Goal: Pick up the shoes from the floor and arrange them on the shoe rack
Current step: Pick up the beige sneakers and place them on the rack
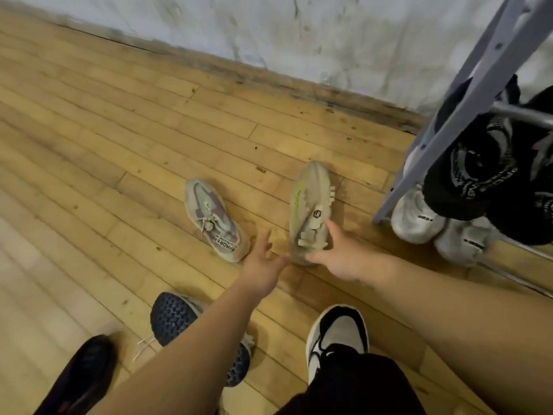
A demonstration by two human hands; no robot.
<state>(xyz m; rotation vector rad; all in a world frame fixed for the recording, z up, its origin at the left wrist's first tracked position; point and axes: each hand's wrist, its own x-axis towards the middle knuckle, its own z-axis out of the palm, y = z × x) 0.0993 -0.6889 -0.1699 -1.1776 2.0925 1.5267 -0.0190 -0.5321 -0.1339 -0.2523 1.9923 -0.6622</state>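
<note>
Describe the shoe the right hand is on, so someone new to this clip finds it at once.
Start at the grey shoe rack on the right and move left across the wooden floor. The first loose shoe is the beige sneaker, with the right hand at its heel. Unlike the upright grey sneaker further left, it lies tipped on its side.

On the wooden plank floor (pixel 119 151), a grey-and-mauve laced sneaker (pixel 214 220) lies left of a beige strapped sneaker (pixel 311 205), the two apart. The right hand (pixel 338 259) touches the beige sneaker's near end; the left hand (pixel 263 265) sits between both shoes. The grey metal shoe rack (pixel 466 94) stands at right, against the stained wall (pixel 299 34), with black shoes (pixel 478 172) above white shoes (pixel 416 218).
</note>
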